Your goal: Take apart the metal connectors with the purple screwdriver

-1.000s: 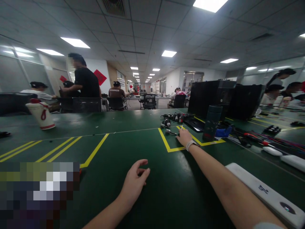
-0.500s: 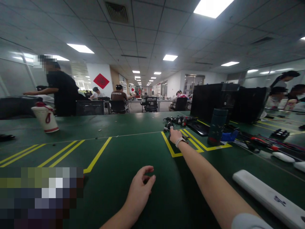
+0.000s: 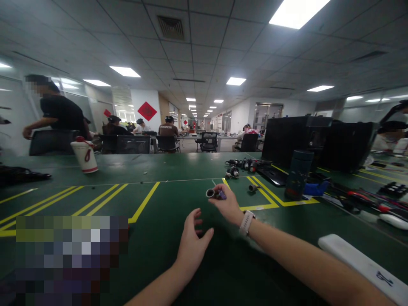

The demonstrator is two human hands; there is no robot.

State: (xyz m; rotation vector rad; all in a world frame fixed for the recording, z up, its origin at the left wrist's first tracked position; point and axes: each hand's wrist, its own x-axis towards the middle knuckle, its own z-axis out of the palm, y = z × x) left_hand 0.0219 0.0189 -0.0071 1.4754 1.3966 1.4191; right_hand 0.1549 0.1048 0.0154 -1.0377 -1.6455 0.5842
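Note:
Pinched in my right hand point(image 3: 228, 203) is a round metal connector point(image 3: 210, 193), held above the table with its dark, hollow end facing me. A small purple piece point(image 3: 222, 194) shows at the same fingers; whether it belongs to the connector I cannot tell. My left hand point(image 3: 194, 238) hovers lower and to the left, fingers apart, holding nothing. A similar metal part point(image 3: 253, 188) lies inside the yellow tape marking on the green table point(image 3: 178, 199). Several more metal parts point(image 3: 234, 172) with black cables lie behind it.
To the right stand a dark bottle point(image 3: 298, 174), black computer cases point(image 3: 293, 138), a blue object point(image 3: 317, 188) and a long white case point(image 3: 353, 259). A white cup point(image 3: 85, 156) is at the left. A blurred-out patch hides the lower left. People sit and stand beyond the table.
My right hand has drawn back toward me from the taped area and now holds the connector. My left hand has opened wider. The view has shifted left.

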